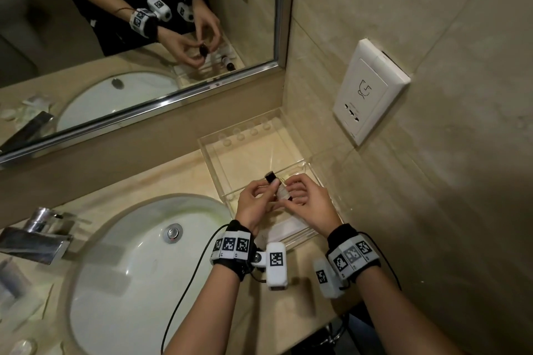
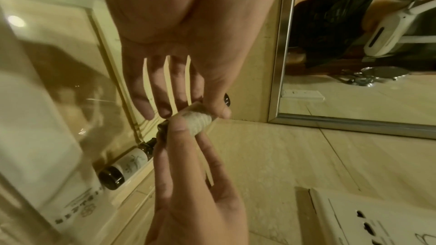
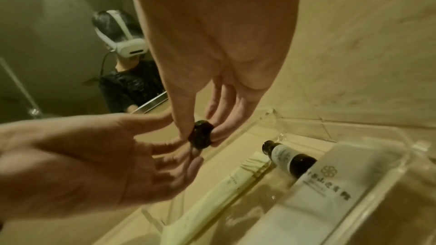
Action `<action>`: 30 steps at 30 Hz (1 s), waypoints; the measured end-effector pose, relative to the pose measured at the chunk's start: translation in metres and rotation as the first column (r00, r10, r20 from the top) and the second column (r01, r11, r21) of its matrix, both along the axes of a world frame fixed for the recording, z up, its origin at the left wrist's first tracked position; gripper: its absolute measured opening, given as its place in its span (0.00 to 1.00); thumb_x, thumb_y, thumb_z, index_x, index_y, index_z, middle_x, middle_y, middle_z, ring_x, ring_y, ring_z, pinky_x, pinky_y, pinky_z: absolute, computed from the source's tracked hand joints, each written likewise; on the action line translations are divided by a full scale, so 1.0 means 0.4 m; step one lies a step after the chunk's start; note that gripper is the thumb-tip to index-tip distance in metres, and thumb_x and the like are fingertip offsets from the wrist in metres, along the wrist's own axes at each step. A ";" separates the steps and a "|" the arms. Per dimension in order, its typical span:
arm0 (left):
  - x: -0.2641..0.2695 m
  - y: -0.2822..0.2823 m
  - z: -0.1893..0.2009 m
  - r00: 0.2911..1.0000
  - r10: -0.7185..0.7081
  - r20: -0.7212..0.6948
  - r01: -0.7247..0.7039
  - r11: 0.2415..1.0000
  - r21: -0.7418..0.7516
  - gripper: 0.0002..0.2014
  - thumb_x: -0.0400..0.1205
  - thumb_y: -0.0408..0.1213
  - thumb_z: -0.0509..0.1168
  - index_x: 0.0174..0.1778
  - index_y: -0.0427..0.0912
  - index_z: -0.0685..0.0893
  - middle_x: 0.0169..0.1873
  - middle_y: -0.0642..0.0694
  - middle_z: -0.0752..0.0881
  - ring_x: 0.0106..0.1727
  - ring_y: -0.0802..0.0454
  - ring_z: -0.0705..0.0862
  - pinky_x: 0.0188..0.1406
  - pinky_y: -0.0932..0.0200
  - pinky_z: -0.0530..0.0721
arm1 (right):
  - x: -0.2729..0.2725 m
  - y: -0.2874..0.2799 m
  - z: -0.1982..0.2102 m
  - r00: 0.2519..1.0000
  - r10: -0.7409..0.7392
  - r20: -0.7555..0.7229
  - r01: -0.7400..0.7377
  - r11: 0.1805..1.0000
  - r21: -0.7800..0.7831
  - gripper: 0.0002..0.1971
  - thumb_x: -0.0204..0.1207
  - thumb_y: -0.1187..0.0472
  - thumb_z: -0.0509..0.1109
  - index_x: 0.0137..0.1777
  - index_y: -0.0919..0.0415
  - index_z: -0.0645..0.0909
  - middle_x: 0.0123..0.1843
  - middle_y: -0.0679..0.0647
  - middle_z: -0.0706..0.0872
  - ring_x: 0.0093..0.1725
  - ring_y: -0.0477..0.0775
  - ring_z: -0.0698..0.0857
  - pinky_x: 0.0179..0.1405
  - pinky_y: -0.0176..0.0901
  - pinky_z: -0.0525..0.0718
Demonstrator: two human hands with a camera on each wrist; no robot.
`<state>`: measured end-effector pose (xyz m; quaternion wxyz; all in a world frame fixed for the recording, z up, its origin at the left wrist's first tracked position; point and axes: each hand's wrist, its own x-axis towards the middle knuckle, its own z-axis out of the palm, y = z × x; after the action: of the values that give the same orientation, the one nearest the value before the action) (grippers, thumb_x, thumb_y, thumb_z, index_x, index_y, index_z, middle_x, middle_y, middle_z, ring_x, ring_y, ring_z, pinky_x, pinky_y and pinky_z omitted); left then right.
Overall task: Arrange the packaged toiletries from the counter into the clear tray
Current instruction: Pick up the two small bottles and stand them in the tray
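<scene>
A small dark bottle (image 1: 277,187) with a black cap and pale label hangs over the near compartment of the clear tray (image 1: 208,150). My left hand (image 1: 264,192) pinches it near the cap end and my right hand (image 1: 289,192) pinches the other end. In the left wrist view the bottle (image 2: 198,118) sits between my left thumb and my right hand's fingertips (image 2: 179,118). The right wrist view shows the bottle's dark end (image 3: 200,136). Inside the tray lie a second labelled bottle (image 3: 290,159), a white printed packet (image 3: 330,174) and a long cream packet (image 3: 226,183).
The white sink (image 1: 129,268) and chrome faucet (image 1: 37,236) are left of the tray. A mirror (image 1: 144,37) runs along the back, and a white wall socket (image 1: 369,89) sits on the right wall. Pale packets (image 1: 17,291) lie on the counter's far left.
</scene>
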<state>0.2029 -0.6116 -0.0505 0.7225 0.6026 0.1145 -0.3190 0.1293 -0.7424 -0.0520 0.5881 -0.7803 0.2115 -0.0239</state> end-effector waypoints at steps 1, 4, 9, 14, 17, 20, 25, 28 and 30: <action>0.004 0.000 -0.002 1.000 -0.013 0.012 0.013 1.000 -0.016 0.12 0.80 0.35 0.70 0.58 0.35 0.83 0.43 0.43 0.88 0.31 0.57 0.88 0.28 0.63 0.87 | -0.001 -0.003 0.003 1.000 -0.016 -0.015 0.016 0.999 0.048 0.22 0.69 0.59 0.82 0.60 0.58 0.79 0.50 0.52 0.88 0.47 0.47 0.89 0.48 0.33 0.86; 0.012 0.007 -0.004 0.996 -0.079 0.039 0.081 0.996 -0.043 0.13 0.83 0.29 0.65 0.64 0.35 0.83 0.52 0.43 0.90 0.44 0.51 0.88 0.42 0.62 0.88 | 0.000 -0.013 0.008 0.997 -0.027 -0.078 0.039 0.986 0.164 0.18 0.74 0.62 0.78 0.61 0.59 0.78 0.50 0.52 0.89 0.47 0.45 0.90 0.54 0.35 0.87; 0.020 0.005 0.001 0.992 -0.118 0.046 0.120 0.992 -0.041 0.16 0.82 0.29 0.66 0.66 0.37 0.83 0.56 0.38 0.89 0.53 0.49 0.87 0.50 0.59 0.84 | 0.002 -0.016 0.016 0.993 -0.029 -0.111 0.058 0.961 0.270 0.17 0.76 0.64 0.75 0.62 0.62 0.76 0.56 0.63 0.89 0.52 0.53 0.91 0.60 0.49 0.87; 0.025 -0.006 -0.006 0.991 -0.133 0.020 0.134 0.990 -0.037 0.18 0.78 0.29 0.71 0.65 0.36 0.83 0.54 0.41 0.90 0.53 0.51 0.87 0.50 0.62 0.84 | -0.007 -0.022 0.017 0.995 0.025 -0.093 -0.005 0.978 0.207 0.21 0.71 0.58 0.80 0.61 0.56 0.78 0.56 0.55 0.89 0.52 0.51 0.91 0.56 0.46 0.89; 0.019 -0.019 -0.006 0.991 -0.135 0.024 0.136 0.990 -0.041 0.16 0.75 0.28 0.74 0.59 0.36 0.86 0.46 0.44 0.91 0.49 0.51 0.88 0.49 0.61 0.86 | -0.011 -0.023 0.019 0.996 0.002 -0.087 0.002 0.999 0.044 0.23 0.67 0.56 0.83 0.59 0.56 0.79 0.53 0.51 0.87 0.49 0.46 0.89 0.49 0.36 0.87; 0.008 -0.031 -0.014 0.991 -0.132 0.039 0.132 0.991 0.005 0.17 0.73 0.30 0.76 0.58 0.35 0.86 0.46 0.44 0.89 0.48 0.48 0.86 0.50 0.58 0.84 | -0.017 -0.023 0.015 0.999 -0.040 -0.034 0.034 0.987 -0.156 0.19 0.69 0.58 0.81 0.56 0.61 0.80 0.48 0.51 0.86 0.47 0.45 0.85 0.44 0.29 0.84; -0.005 -0.045 -0.047 0.961 -0.231 0.150 0.195 0.955 0.224 0.08 0.81 0.35 0.69 0.55 0.42 0.87 0.54 0.41 0.89 0.45 0.48 0.87 0.46 0.55 0.88 | -0.018 -0.047 -0.014 0.974 -0.171 -0.151 0.100 0.915 -0.391 0.15 0.70 0.61 0.78 0.52 0.58 0.77 0.45 0.51 0.85 0.42 0.49 0.85 0.44 0.38 0.86; -0.021 -0.053 -0.074 0.859 -0.424 0.287 0.261 0.844 0.468 0.10 0.83 0.33 0.64 0.56 0.41 0.87 0.58 0.47 0.87 0.56 0.50 0.85 0.59 0.57 0.82 | -0.014 -0.046 -0.021 0.946 -0.204 -0.252 0.029 0.828 -0.560 0.16 0.73 0.60 0.76 0.56 0.60 0.74 0.51 0.57 0.84 0.50 0.58 0.85 0.51 0.55 0.88; -0.035 -0.060 -0.087 0.749 -0.559 0.356 0.289 0.759 0.584 0.12 0.83 0.30 0.61 0.59 0.40 0.85 0.61 0.46 0.85 0.61 0.51 0.82 0.65 0.59 0.77 | -0.007 -0.040 -0.024 0.935 -0.205 -0.288 -0.017 0.787 -0.616 0.20 0.75 0.61 0.75 0.62 0.63 0.72 0.55 0.60 0.84 0.55 0.60 0.84 0.53 0.55 0.87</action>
<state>0.1891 -0.6356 -0.0851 0.4515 0.8378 -0.1486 -0.2685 0.1266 -0.7583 -0.0618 0.2576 -0.9082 0.3296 0.0146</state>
